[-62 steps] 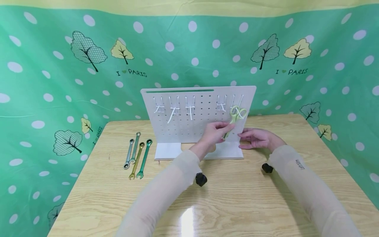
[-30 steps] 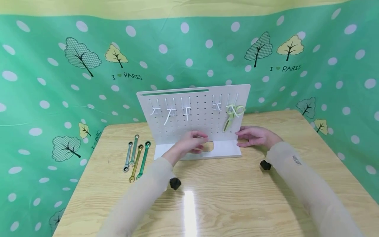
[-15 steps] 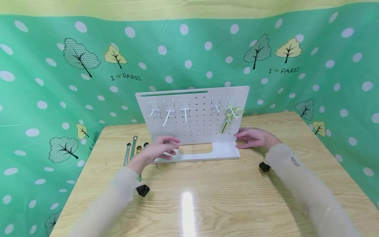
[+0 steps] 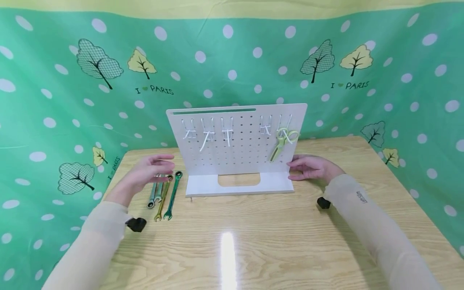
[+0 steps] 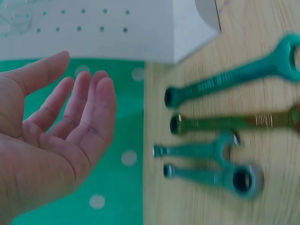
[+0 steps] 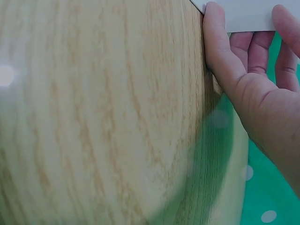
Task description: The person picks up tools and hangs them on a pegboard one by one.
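Observation:
My left hand hovers over the wrenches at the table's left side, fingers relaxed and apart, holding nothing. Below it lie a green wrench, a gold wrench and two silvery wrenches, one of them this ratchet wrench; the hand partly hides them in the head view. At the right edge of the white pegboard, my right hand grips the board, some fingertips passing behind the panel in the right wrist view. Light-green scissors hang by a handle loop from the rightmost hook.
Several white hooks, such as this one, stick out from the pegboard. Its base has a cut-out at the front and stands on the wooden table. A green dotted curtain encloses the back and sides.
My left hand has let go of the scissors, which now hang on the hook, and has travelled left across the pegboard to the wrenches. My right hand stays at the board's edge.

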Available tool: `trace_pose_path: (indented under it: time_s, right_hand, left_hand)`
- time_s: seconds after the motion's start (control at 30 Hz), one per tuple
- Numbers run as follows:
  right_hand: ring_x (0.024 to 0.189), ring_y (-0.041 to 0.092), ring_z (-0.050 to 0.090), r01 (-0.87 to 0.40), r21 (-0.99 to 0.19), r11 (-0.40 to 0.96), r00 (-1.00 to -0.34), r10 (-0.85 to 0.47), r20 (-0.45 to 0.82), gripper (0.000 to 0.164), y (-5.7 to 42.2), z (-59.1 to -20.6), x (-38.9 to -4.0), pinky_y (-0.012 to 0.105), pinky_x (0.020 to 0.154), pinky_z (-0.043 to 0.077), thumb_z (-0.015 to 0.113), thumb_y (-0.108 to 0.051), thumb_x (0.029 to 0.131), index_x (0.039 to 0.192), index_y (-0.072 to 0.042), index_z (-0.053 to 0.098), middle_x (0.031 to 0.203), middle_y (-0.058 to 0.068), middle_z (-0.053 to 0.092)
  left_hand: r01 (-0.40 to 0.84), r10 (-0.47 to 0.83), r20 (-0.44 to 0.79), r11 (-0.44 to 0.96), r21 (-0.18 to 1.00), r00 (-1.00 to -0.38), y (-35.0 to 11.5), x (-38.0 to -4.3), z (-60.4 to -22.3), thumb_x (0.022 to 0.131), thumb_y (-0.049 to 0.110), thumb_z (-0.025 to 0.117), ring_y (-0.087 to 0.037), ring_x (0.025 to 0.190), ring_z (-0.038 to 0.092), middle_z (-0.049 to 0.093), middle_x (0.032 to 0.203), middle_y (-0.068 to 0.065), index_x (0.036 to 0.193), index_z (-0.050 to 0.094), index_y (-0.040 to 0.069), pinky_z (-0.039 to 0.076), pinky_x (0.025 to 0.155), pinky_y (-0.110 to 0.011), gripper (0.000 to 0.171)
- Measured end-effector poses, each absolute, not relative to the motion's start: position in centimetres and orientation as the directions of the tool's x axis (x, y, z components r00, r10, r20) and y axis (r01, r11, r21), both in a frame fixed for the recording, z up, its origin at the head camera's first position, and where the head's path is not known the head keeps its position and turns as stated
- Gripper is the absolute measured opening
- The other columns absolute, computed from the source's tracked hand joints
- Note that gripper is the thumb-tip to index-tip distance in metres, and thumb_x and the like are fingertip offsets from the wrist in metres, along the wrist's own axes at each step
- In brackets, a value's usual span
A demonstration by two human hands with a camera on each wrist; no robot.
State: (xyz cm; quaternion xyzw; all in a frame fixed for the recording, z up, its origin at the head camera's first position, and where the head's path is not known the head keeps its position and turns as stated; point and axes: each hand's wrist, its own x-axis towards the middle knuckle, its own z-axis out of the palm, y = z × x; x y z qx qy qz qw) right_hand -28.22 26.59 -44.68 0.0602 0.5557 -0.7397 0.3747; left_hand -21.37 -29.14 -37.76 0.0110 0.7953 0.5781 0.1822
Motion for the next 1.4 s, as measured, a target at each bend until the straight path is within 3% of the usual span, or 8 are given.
trace_pose_path:
  time_s: [0.2,0.43,0.73,0.97,1.07,1.4]
  right_hand:
    - [0.118,0.023,0.056,0.624,-0.775,-0.106,-0.714,-0.480,-0.510,0.038,26.7,-44.6,-28.2,0.056,0.109,0.043,0.049,0.004,0.104,0.140,-0.006,0.042,0.121,0.007,0.065]
    - [0.120,0.023,0.055,0.625,-0.773,-0.110,-0.714,-0.482,-0.509,0.041,26.5,-44.5,-28.3,0.056,0.110,0.042,0.048,0.004,0.104,0.142,-0.006,0.039,0.123,0.008,0.062]
    - [0.117,0.022,0.057,0.620,-0.777,-0.112,-0.719,-0.477,-0.506,0.041,26.1,-44.7,-28.4,0.056,0.108,0.044,0.049,0.005,0.103,0.142,-0.004,0.039,0.121,0.008,0.063]
    - [0.117,0.023,0.057,0.625,-0.771,-0.122,-0.713,-0.491,-0.500,0.036,26.0,-44.6,-28.5,0.056,0.108,0.043,0.048,0.006,0.103,0.137,-0.005,0.043,0.120,0.008,0.062]
    - [0.117,0.023,0.056,0.618,-0.777,-0.116,-0.713,-0.498,-0.493,0.032,26.1,-44.5,-28.5,0.056,0.109,0.043,0.048,0.006,0.103,0.134,-0.005,0.046,0.119,0.008,0.062]
    - [0.117,0.022,0.057,0.630,-0.769,-0.108,-0.703,-0.499,-0.506,0.034,26.7,-44.7,-28.4,0.055,0.109,0.043,0.048,0.006,0.103,0.135,-0.006,0.046,0.119,0.007,0.063]
  left_hand:
    - [-0.191,0.207,-0.294,0.407,0.893,-0.933,-32.7,-21.1,-38.3,0.099,0.025,0.069,-0.022,0.115,0.063,0.051,0.140,-0.023,0.155,0.034,0.001,0.052,0.101,-0.048,0.071]
    - [-0.256,0.138,-0.345,0.435,0.863,-0.929,-35.0,-20.4,-40.2,0.101,0.018,0.066,-0.032,0.121,0.059,0.035,0.151,-0.032,0.157,0.026,-0.002,0.053,0.100,-0.045,0.072]
    - [-0.333,0.049,-0.390,0.430,0.839,-0.919,-36.0,-20.0,-42.7,0.096,0.022,0.073,-0.014,0.097,0.065,0.036,0.147,-0.029,0.155,0.028,-0.003,0.060,0.083,-0.032,0.078]
    - [-0.319,0.001,-0.357,0.451,0.834,-0.934,-35.7,-19.7,-44.1,0.092,0.025,0.079,-0.011,0.080,0.061,0.045,0.120,-0.013,0.149,0.036,-0.005,0.061,0.071,-0.028,0.078]
    - [-0.295,0.002,-0.338,0.481,0.826,-0.941,-35.4,-19.7,-44.5,0.091,0.027,0.080,-0.011,0.080,0.059,0.043,0.113,-0.009,0.147,0.039,-0.005,0.060,0.070,-0.028,0.077]
    - [-0.303,0.012,-0.351,0.477,0.825,-0.936,-35.0,-19.9,-45.2,0.091,0.026,0.079,-0.013,0.086,0.060,0.042,0.116,-0.011,0.146,0.041,-0.006,0.060,0.075,-0.028,0.074]
